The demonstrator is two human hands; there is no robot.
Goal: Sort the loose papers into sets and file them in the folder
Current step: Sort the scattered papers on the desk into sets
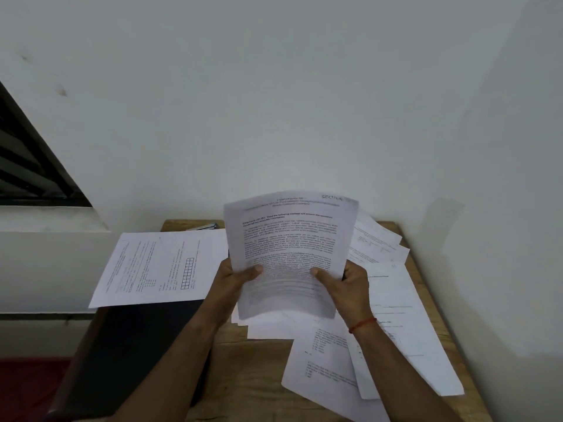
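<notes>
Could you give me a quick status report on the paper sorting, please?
Left hand, right hand grip printed paper, raised. Dark folder under another sheet. Loose papers scattered right.

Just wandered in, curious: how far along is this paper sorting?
Early, by the look of it. One sheet lies apart on the dark folder, perhaps a first set. The left hand and right hand hold a printed page. The heap of papers on the table looks unsorted; nothing looks filed.

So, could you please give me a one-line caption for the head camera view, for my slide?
Left hand and right hand hold a printed page above loose papers on a wooden table.
</notes>
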